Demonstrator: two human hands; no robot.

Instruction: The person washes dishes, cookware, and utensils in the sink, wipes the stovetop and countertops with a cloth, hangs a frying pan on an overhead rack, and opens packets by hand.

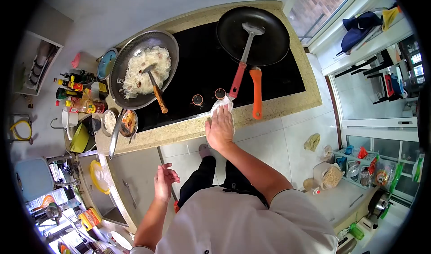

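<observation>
My right hand (pixel 220 129) lies flat, fingers together, on a crumpled white cloth (pixel 222 104) at the front edge of the stone counter (pixel 179 133), beside the black cooktop (pixel 193 56). Its fingers press on the cloth. Just above the cloth are the round cooktop knobs (pixel 197 99) and the red handle of a metal spatula (pixel 247 47), which rests in a black frying pan (pixel 274 38). My left hand (pixel 166 181) hangs in the air below the counter, fingers loosely curled and apart, with nothing in it.
A wok (pixel 117 70) with white noodles (pixel 146 74) and a wooden-handled turner stands at the left. Small bowls (pixel 109 122), sauce bottles (pixel 85 106) and a green container (pixel 80 138) sit beyond it. The frying pan's orange handle (pixel 256 92) sticks out over the front edge.
</observation>
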